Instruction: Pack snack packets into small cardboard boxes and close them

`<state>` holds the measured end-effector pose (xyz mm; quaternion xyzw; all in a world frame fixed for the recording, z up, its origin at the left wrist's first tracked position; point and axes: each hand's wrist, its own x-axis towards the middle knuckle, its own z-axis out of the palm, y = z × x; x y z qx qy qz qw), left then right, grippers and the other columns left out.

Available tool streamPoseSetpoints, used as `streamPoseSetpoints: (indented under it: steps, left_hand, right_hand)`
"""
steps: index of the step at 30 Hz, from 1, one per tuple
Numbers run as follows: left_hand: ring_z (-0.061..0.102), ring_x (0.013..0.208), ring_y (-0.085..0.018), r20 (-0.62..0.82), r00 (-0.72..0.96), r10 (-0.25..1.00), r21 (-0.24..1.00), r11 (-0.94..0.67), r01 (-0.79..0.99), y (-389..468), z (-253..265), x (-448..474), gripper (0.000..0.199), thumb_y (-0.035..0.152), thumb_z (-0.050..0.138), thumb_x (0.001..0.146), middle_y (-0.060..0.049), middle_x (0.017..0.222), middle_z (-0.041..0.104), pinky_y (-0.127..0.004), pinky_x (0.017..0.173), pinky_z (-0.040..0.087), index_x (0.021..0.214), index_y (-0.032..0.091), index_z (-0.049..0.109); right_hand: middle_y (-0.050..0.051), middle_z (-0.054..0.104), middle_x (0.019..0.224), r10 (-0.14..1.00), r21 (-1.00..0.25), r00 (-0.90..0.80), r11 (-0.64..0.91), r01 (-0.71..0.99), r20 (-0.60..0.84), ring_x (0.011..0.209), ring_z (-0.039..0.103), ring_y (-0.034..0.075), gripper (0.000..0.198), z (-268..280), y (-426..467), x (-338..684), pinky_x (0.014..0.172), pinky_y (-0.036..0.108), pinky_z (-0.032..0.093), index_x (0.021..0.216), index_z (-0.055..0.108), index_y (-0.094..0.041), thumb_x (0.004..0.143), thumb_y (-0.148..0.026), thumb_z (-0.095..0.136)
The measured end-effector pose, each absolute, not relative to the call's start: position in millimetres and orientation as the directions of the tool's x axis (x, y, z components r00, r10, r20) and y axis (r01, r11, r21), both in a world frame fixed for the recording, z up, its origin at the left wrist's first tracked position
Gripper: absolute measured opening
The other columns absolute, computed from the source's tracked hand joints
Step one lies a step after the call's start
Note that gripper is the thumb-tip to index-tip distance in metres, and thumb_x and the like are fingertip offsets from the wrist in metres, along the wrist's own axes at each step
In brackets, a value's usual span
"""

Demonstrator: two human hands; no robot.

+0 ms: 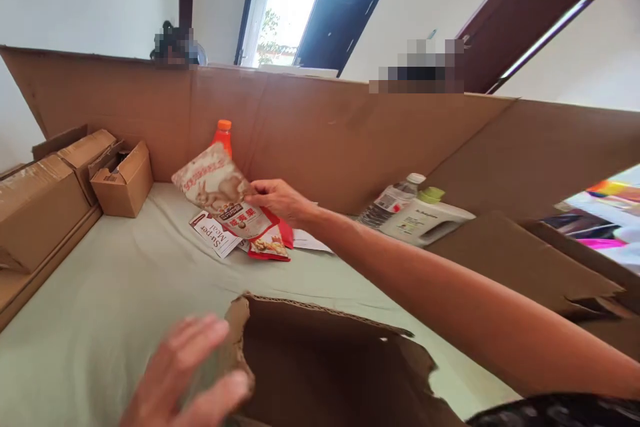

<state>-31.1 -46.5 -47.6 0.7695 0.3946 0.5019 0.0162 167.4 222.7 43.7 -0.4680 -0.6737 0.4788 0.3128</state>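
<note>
My right hand [280, 202] reaches out over the cloth and pinches the edge of a tan snack bag [220, 187] with a squirrel picture on it. The bag is tilted and held above smaller packets. Beneath it lie a white "Su-per Meal" packet [215, 235] and a red packet with a nut picture [270, 245]. My left hand [190, 373], slightly blurred, is at the lower left with fingers apart. It is beside the torn left edge of an open cardboard box [330, 360]; whether it touches the box I cannot tell. The box's inside is dark.
An orange bottle [225, 137] stands behind the bag. Small cardboard boxes [123, 180] line the left side. A clear bottle [400, 197] and a white jug [425, 220] lean at the right. A tall cardboard wall [310, 127] closes off the back, with people beyond it.
</note>
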Motion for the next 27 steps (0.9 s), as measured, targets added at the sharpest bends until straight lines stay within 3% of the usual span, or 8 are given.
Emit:
streamPoseSetpoints:
  steps: [4,7,12,19,20,22,24,27]
  left_hand:
    - [0.065,0.127,-0.028,0.643,-0.046,0.765,0.631,-0.494,0.598,-36.0,3.5,-50.6,0.040,0.024,0.051,0.098,-0.010,0.138,0.066,-0.043,0.102,0.060,0.137,0.028,0.060]
    - [0.070,0.116,-0.022,0.685,-0.229,0.691,0.702,-0.544,0.460,-14.1,36.5,-38.1,0.036,0.027,0.062,0.098,-0.004,0.130,0.071,-0.034,0.097,0.061,0.134,0.032,0.064]
    - [0.050,0.143,-0.027,0.886,-0.186,0.424,0.463,-0.810,0.360,6.1,80.2,5.2,0.053,0.023,0.069,0.096,-0.002,0.158,0.049,-0.052,0.118,0.046,0.143,0.042,0.056]
    - [-0.008,0.161,-0.040,0.916,0.051,0.398,0.225,-0.615,0.755,-9.0,107.1,9.3,0.055,0.047,0.071,0.093,0.004,0.176,-0.006,-0.068,0.129,0.011,0.145,0.036,0.052]
    - [-0.003,0.161,-0.040,0.917,0.076,0.391,0.199,-0.616,0.762,-10.6,108.3,7.6,0.052,0.046,0.070,0.094,0.002,0.176,0.000,-0.069,0.129,0.013,0.142,0.035,0.054]
    - [0.021,0.159,-0.038,0.917,0.120,0.380,0.172,-0.649,0.741,-12.3,110.2,5.0,0.047,0.044,0.070,0.094,-0.007,0.168,0.034,-0.069,0.127,0.021,0.138,0.032,0.057]
    - [0.055,0.140,-0.034,0.915,0.141,0.377,0.182,-0.699,0.692,-13.5,112.6,3.8,0.035,0.039,0.070,0.095,-0.008,0.138,0.068,-0.066,0.123,0.034,0.128,0.029,0.064]
    - [0.077,0.104,-0.024,0.907,0.115,0.406,0.251,-0.738,0.626,-18.0,116.8,5.2,0.008,0.028,0.068,0.095,0.000,0.098,0.081,-0.047,0.102,0.059,0.101,0.026,0.073]
  right_hand:
    - [-0.003,0.069,0.081,0.929,-0.968,-0.308,0.239,0.073,0.206,0.072,0.064,0.014,0.029,96.9,180.8,209.0,0.075,0.031,0.056,0.082,0.063,-0.020,0.072,-0.041,0.080]
    - [-0.001,0.072,0.083,0.883,-0.925,-0.280,0.348,-0.150,0.377,0.074,0.066,0.015,0.034,119.6,138.1,225.4,0.076,0.033,0.058,0.083,0.068,-0.022,0.068,-0.045,0.087]
    - [-0.001,0.073,0.083,0.859,-0.901,-0.297,0.349,-0.257,0.417,0.073,0.066,0.014,0.034,128.0,72.5,228.5,0.073,0.031,0.059,0.084,0.073,-0.023,0.070,-0.049,0.090]
    - [-0.002,0.064,0.072,0.826,-0.897,-0.349,0.407,-0.175,0.443,0.066,0.057,0.013,0.036,124.4,34.3,233.1,0.064,0.029,0.054,0.078,0.069,-0.020,0.075,-0.053,0.084]
    - [-0.002,0.061,0.071,0.819,-0.887,-0.341,0.439,-0.146,0.461,0.066,0.056,0.013,0.035,124.6,32.7,233.6,0.064,0.029,0.053,0.077,0.068,-0.020,0.077,-0.052,0.082]
    - [-0.002,0.058,0.069,0.805,-0.863,-0.321,0.498,-0.090,0.498,0.067,0.053,0.014,0.034,125.2,30.0,234.0,0.063,0.029,0.050,0.074,0.065,-0.020,0.080,-0.050,0.079]
    - [-0.001,0.057,0.070,0.789,-0.837,-0.306,0.544,-0.052,0.532,0.067,0.052,0.013,0.033,125.8,27.0,233.5,0.061,0.028,0.048,0.072,0.062,-0.020,0.082,-0.048,0.075]
    - [-0.001,0.057,0.072,0.763,-0.806,-0.306,0.591,-0.026,0.569,0.067,0.051,0.013,0.033,126.8,22.9,233.4,0.061,0.028,0.046,0.070,0.060,-0.019,0.084,-0.046,0.074]
